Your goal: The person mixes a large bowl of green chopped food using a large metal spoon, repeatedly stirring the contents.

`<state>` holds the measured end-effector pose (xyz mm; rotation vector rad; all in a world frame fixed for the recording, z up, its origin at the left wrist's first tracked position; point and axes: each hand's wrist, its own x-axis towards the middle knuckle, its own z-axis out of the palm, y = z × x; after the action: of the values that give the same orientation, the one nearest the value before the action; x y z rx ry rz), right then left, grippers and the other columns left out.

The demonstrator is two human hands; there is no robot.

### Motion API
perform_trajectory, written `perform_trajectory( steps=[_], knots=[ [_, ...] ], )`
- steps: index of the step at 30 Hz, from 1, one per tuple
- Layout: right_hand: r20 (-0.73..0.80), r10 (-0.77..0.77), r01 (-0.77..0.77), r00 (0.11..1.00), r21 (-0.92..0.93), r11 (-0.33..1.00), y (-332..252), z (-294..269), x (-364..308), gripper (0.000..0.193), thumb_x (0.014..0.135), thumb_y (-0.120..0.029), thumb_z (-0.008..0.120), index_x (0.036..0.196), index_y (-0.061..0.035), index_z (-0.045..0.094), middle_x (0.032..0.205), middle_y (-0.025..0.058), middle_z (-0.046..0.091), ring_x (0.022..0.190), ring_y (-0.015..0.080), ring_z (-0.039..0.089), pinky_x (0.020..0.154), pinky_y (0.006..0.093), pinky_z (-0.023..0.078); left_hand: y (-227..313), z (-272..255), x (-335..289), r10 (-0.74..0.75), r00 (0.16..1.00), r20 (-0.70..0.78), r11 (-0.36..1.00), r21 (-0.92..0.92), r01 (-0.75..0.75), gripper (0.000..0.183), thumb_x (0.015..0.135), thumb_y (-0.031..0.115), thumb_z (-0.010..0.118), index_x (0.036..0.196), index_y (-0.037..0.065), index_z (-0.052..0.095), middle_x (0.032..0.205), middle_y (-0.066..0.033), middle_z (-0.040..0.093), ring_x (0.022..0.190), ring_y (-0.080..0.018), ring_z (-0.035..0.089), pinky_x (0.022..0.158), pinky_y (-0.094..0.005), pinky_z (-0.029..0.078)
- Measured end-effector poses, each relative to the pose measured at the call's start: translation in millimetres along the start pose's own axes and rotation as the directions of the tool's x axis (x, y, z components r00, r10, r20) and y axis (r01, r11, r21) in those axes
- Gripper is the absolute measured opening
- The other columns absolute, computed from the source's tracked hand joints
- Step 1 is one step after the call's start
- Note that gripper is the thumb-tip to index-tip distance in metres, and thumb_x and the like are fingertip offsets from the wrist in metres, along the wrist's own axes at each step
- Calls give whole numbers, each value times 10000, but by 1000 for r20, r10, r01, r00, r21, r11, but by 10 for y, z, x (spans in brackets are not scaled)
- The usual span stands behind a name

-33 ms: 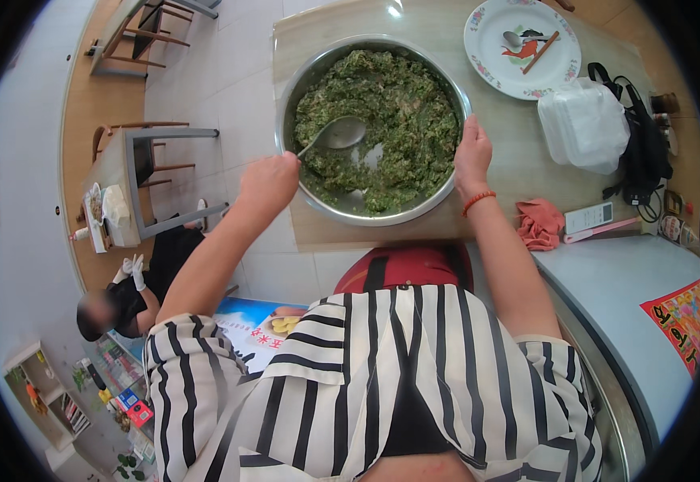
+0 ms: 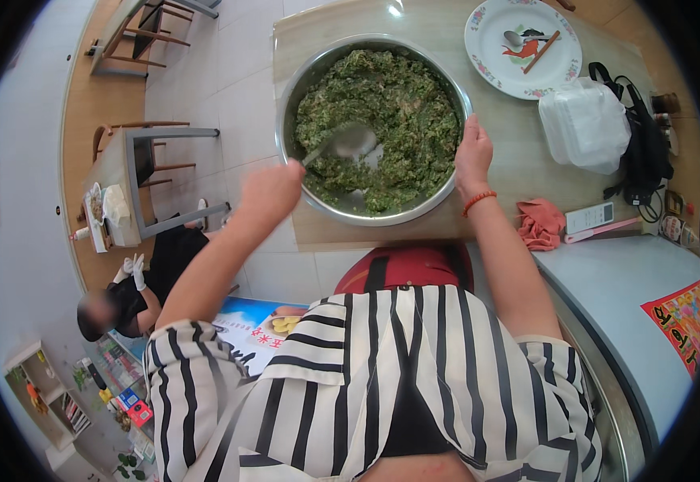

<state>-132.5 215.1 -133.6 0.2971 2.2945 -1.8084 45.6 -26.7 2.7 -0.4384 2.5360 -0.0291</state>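
Note:
A wide steel bowl [image 2: 292, 173] stands on the table in front of me, filled with a chopped green mixture [image 2: 414, 120] flecked with pale pink bits. My left hand [image 2: 273, 190] is closed round the handle of a large metal spoon [image 2: 355, 140], at the bowl's near left rim. The spoon's head rests in the mixture and is smeared by motion. Around its head, patches of bare bowl bottom show. On the opposite side, my right hand [image 2: 473, 154] grips the bowl's right rim, a red beaded bracelet on its wrist.
Right of the bowl lie a floral plate [image 2: 486, 68] with a small spoon on it, white plastic containers [image 2: 583, 124], a black bag [image 2: 645, 157], a pink cloth [image 2: 539, 225] and a remote [image 2: 589, 217]. At left, a gloved person [image 2: 145, 289] sits near another table [image 2: 117, 177].
My left hand and the spoon have shifted slightly to the right and toward me. My right hand and the bowl have stayed put.

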Motion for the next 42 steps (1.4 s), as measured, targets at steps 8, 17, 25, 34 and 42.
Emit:
perform_trajectory(
  steps=[8,17,25,34,42],
  knots=[
    [-44,-33,34,998,37,999,74,29,73,494,962,-404,431,856,44,610,641,94,523,604,180,446,599,355,393,-100,-344,277,70,964,-257,986,166,-28,130,845,106,469,862,45,583,756,-149,660,735,-318,669,615,-408,536],
    [4,28,-28,1000,100,995,108,43,91,459,963,-394,459,845,25,606,627,-18,416,599,93,353,544,283,325,-206,205,298,1,983,-182,1000,20,3,152,832,75,473,833,-8,600,811,-193,647,805,-349,653,650,-434,536],
    [-16,-14,14,1000,22,1000,100,41,44,459,968,-400,452,835,10,609,609,-54,368,580,66,314,515,264,296,636,300,-168,-40,879,475,250,-847,469,214,913,124,483,734,7,496,554,-40,471,404,-140,462,328,-301,375],
    [-5,-36,36,999,3,999,99,6,85,501,964,-418,425,784,25,578,606,72,473,589,168,423,579,341,383,705,37,-470,-279,946,-164,676,-733,73,168,915,161,507,800,40,486,581,-88,505,479,-245,535,451,-389,450],
    [10,-26,26,1000,23,999,85,17,64,484,963,-398,431,777,28,568,634,77,495,612,169,432,599,342,387,1367,799,-323,-200,849,-489,899,-435,-39,321,854,119,531,1169,66,502,811,-136,557,735,-337,586,602,-446,482]
  ],
)
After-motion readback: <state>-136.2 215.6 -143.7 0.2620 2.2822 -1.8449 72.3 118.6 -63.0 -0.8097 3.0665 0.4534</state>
